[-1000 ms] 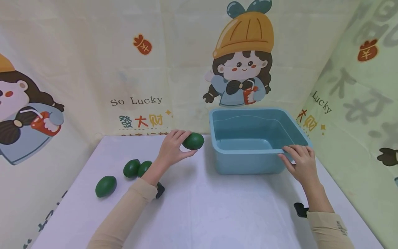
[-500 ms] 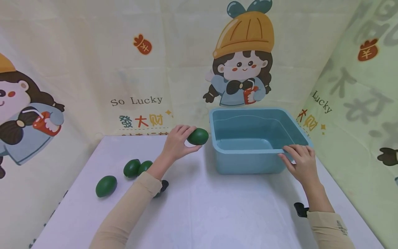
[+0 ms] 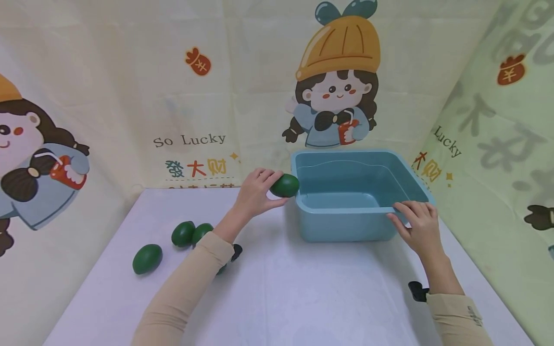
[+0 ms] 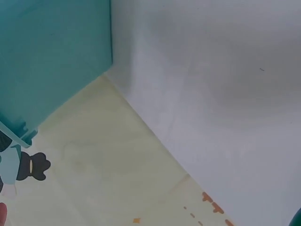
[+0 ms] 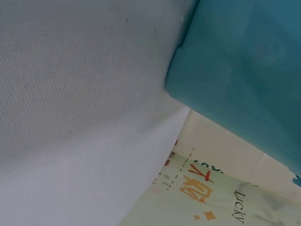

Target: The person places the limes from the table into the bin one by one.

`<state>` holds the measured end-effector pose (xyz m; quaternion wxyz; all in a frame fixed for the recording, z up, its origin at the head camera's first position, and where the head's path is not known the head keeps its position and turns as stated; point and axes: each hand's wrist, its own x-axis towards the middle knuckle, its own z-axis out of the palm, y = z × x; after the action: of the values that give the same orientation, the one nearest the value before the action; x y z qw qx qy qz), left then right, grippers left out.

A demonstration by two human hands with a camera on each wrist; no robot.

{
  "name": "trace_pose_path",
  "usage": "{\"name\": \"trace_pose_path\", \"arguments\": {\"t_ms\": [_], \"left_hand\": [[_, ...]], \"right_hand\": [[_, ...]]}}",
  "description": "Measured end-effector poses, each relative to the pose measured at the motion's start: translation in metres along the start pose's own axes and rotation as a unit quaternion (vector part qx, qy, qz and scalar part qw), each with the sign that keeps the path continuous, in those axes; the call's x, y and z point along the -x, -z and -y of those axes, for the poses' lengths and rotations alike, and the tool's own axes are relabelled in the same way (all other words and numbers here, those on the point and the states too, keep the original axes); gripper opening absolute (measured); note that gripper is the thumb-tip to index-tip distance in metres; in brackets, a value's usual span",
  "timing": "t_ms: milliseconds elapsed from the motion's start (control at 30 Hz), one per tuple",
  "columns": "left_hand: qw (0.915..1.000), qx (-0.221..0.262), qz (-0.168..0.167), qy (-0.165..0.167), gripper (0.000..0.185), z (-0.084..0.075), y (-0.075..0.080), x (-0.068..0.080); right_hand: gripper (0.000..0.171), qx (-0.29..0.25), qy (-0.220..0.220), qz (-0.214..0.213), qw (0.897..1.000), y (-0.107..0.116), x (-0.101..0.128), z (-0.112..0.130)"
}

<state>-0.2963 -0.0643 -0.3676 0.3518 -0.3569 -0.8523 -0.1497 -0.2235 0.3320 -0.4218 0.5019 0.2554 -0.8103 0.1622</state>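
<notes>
My left hand (image 3: 257, 194) pinches a dark green, egg-shaped fruit (image 3: 284, 186) between thumb and fingers, in the air at the left rim of a blue plastic basin (image 3: 346, 226). Whether the fruit touches the rim, I cannot tell. My right hand (image 3: 419, 226) grips the basin's front rim near its right corner, fingers over the edge and thumb outside. Both wrist views show mainly the basin's outer wall (image 4: 51, 56) and the tabletop; only a sliver of green fruit (image 4: 297, 219) enters the left one.
Similar green fruits lie on the white table (image 3: 303, 293) at the left: one alone (image 3: 147, 259), a touching pair (image 3: 183, 234), and another (image 3: 221, 270) mostly hidden behind the left sleeve. A printed cloth wall (image 3: 255, 96) stands close behind the basin.
My left hand has carried the green fruit rightward and slightly up, from beside the basin to its left rim. My right hand and the basin have stayed put.
</notes>
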Motion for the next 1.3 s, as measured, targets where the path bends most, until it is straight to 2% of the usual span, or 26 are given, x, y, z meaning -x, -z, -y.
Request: {"name": "trace_pose_path", "arguments": {"t_ms": [433,667,1033,1300], "left_hand": [[0.9995,-0.01,-0.015,-0.025,0.058,-0.008,-0.003,-0.015],[0.9993,-0.015,-0.01,-0.032,0.058,-0.013,-0.007,-0.024],[0.9968,-0.044,-0.013,-0.065,0.058,-0.021,-0.015,-0.036],[0.996,-0.042,-0.01,-0.078,0.06,-0.032,-0.019,-0.043]], "right_hand": [[0.048,0.002,0.0,-0.004,1.0,-0.001,0.003,0.0],[0.047,0.002,0.003,-0.011,1.0,-0.003,0.003,-0.001],[0.047,0.002,0.01,-0.014,1.0,-0.005,0.002,-0.003],[0.047,0.001,0.013,-0.025,1.0,-0.005,0.003,-0.004]]}}
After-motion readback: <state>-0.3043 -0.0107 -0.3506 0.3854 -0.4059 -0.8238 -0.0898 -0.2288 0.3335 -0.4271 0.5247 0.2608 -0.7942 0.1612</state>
